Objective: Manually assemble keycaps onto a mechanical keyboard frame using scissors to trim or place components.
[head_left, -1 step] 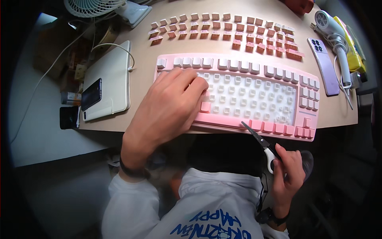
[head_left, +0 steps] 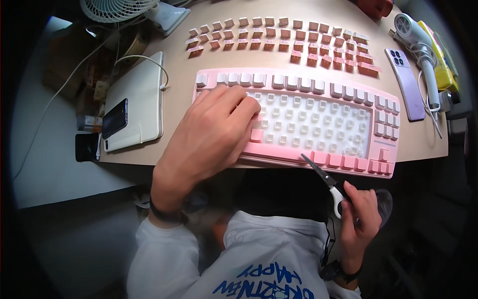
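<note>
A pink keyboard (head_left: 383,144) lies along the desk's near edge. Its upper row, right-hand keys and bottom row carry keycaps, while much of the middle shows bare white switches. My left hand (head_left: 214,124) covers the keyboard's left part, its fingers bent and drawn together at the keys; whatever they pinch is hidden. A pink keycap (head_left: 256,135) sits just right of those fingers. My right hand (head_left: 362,212) is closed on the white handles of scissors (head_left: 326,177), below the keyboard's right half. The scissors' closed blades point up-left, tip at the long pink spacebar (head_left: 279,152).
Loose pink keycaps (head_left: 285,34) stand in rows behind the keyboard. At right lie a lilac phone (head_left: 409,92) and a hair dryer (head_left: 423,55). A white tablet case (head_left: 142,107) with a dark phone (head_left: 115,118) rests at left, near a white fan (head_left: 167,17).
</note>
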### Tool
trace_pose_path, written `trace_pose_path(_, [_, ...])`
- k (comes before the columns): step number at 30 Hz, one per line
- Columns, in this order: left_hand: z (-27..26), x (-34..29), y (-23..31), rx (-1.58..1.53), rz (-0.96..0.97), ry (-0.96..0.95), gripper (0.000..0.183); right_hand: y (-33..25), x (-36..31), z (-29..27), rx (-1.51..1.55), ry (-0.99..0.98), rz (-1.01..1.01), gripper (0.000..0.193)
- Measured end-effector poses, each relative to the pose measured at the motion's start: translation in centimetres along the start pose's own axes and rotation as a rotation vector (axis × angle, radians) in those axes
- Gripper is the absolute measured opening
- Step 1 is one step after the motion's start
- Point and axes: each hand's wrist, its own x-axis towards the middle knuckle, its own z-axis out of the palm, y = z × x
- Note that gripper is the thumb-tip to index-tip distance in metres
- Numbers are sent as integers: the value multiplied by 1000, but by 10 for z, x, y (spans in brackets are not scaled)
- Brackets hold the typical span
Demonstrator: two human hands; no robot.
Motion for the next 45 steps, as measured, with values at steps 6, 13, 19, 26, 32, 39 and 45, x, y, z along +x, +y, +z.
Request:
trace_pose_path(6, [-17,31,-14,17,-15,50,17,10,-1,-4,26,10,-44,41])
trace_pose_path(13, [10,89,-52,221,106,-40,11,20,-4,-8,27,22,-18,41])
trace_pose_path(19, [27,110,-52,181,92,-144,11,27,-5,-12,50,31,4,41])
trace_pose_path(26, [34,113,-51,189,95,-153,13,26,-5,-18,74,14,30,36])
trace_pose_path(32, [37,115,-51,212,120,-113,13,27,-4,-18,88,-22,13,35])
trace_pose_path(39, [31,114,-46,223,104,-124,13,26,-6,-19,84,-15,-12,36])
trace_pose_path(45, [20,107,-43,188,80,-45,12,24,-8,-18,60,-13,-5,37])
